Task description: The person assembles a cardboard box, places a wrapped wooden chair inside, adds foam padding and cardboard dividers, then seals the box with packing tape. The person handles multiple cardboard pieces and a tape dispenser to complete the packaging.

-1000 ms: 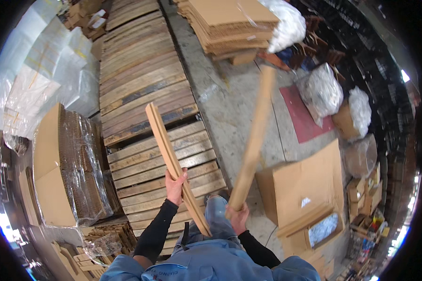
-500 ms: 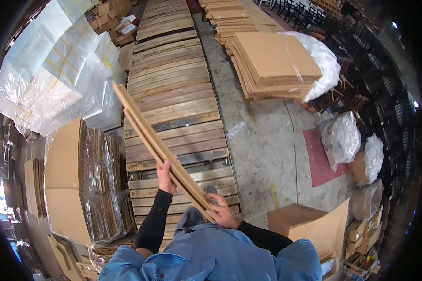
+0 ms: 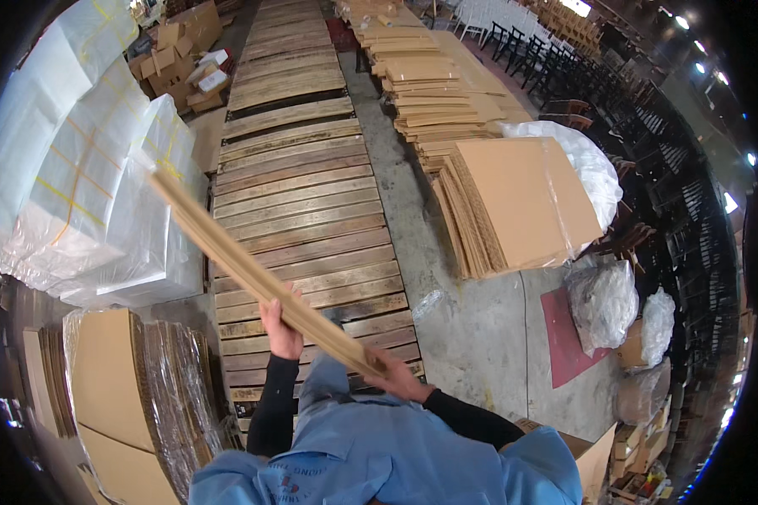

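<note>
A long, narrow bundle of flattened cardboard [image 3: 240, 265] is between my hands, seen nearly edge-on and slanting from far left to near right. My left hand [image 3: 283, 328] grips it around the middle, thumb and fingers on either side of its edge. Closed on its near right end is my right hand [image 3: 398, 376], with the fingers partly hidden by the cardboard. The far end hangs over the slatted wooden walkway [image 3: 299, 202] and overlaps the white wrapped blocks.
White plastic-wrapped blocks [image 3: 67, 185] rise at left, above a wrapped cardboard stack [image 3: 114, 379]. At right stands another pile of cardboard sheets [image 3: 526, 202] with rows of flat cardboard [image 3: 429, 93] beyond. Plastic bundles [image 3: 602, 303] lie by a red mat [image 3: 560, 332].
I have moved forward along the walkway; the stacks at both sides sit lower in view. The cardboard's far end has swung left, and both hands keep their hold.
</note>
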Tool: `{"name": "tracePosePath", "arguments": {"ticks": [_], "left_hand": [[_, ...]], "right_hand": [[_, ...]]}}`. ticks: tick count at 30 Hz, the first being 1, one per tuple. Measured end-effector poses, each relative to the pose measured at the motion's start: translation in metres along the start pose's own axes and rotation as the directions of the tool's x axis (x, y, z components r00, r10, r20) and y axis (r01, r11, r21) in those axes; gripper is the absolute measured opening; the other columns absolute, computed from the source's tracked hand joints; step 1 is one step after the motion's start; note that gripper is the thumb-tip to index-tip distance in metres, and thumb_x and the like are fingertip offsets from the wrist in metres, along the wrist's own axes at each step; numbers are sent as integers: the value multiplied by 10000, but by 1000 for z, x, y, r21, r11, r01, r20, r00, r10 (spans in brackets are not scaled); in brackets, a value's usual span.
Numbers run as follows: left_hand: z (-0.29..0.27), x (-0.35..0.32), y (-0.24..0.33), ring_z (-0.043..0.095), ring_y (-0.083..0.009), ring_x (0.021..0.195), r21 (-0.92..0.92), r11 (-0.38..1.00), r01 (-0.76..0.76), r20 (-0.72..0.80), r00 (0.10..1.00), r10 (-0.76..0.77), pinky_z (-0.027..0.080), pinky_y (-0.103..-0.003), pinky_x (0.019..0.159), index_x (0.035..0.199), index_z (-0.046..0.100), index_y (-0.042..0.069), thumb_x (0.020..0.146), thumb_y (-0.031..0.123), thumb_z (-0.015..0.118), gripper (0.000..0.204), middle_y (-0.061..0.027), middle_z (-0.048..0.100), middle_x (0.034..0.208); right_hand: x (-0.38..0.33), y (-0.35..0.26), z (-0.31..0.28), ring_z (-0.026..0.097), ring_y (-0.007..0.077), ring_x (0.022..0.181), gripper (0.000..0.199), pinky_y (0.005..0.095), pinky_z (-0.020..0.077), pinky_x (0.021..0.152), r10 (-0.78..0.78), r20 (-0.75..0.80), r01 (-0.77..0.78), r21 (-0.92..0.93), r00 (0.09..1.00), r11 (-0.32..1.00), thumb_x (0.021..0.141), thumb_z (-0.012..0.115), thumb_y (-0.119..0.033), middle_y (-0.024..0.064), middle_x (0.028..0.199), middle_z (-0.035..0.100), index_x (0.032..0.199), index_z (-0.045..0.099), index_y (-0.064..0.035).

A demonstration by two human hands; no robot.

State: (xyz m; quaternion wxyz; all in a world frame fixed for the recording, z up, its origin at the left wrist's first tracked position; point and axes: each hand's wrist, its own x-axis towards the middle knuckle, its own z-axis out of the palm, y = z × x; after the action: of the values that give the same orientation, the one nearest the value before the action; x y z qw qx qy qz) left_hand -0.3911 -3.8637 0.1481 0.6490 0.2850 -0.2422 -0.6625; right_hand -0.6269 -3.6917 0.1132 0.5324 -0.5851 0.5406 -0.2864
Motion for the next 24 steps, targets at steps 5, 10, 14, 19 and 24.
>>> {"name": "tracePosePath", "arguments": {"ticks": [5, 10, 14, 19, 24], "left_hand": [[67, 183, 22, 626, -313, 1160, 103, 990, 92, 25, 995, -95, 589, -470, 915, 1462, 363, 89, 988, 304, 659, 599, -194, 566, 1377], [99, 355, 20, 641, -302, 1155, 114, 988, 103, 93, 989, -114, 599, -455, 912, 1458, 390, 81, 958, 272, 717, 627, -187, 586, 1370], [109, 488, 12, 633, -309, 1169, 161, 986, 54, 79, 995, -67, 597, -448, 917, 1452, 393, 64, 952, 284, 728, 641, -185, 573, 1390], [107, 653, 21, 621, -300, 1156, 109, 994, -19, 80, 997, 10, 574, -464, 939, 1392, 439, 89, 957, 330, 721, 572, -130, 592, 1304], [109, 798, 37, 589, -283, 1190, 78, 997, -3, -62, 998, 8, 522, -490, 993, 1339, 496, 106, 980, 419, 657, 503, -102, 577, 1312]], "right_hand": [[147, -47, -73, 549, 341, 1275, 767, 417, 439, 1070, -95, -177, 86, -54, 980, 995, 903, 750, -339, 219, 1383, 537, 1512, 413, -18], [297, -79, -129, 574, 323, 1245, 747, 405, 459, 1048, -73, -261, 107, 119, 963, 987, 867, 800, -291, 209, 1351, 575, 1466, 467, 6], [432, -64, -178, 588, 312, 1229, 732, 394, 455, 1054, -170, -257, 206, 121, 951, 971, 848, 817, -285, 199, 1355, 588, 1442, 502, 5], [610, -77, -264, 596, 331, 1230, 721, 414, 468, 1044, -238, -156, 249, 50, 959, 967, 832, 825, -332, 200, 1339, 609, 1412, 545, -7], [765, -141, -374, 570, 321, 1272, 693, 417, 470, 1059, -217, 21, 217, 12, 976, 976, 880, 786, -358, 185, 1374, 580, 1434, 531, -31]]}}
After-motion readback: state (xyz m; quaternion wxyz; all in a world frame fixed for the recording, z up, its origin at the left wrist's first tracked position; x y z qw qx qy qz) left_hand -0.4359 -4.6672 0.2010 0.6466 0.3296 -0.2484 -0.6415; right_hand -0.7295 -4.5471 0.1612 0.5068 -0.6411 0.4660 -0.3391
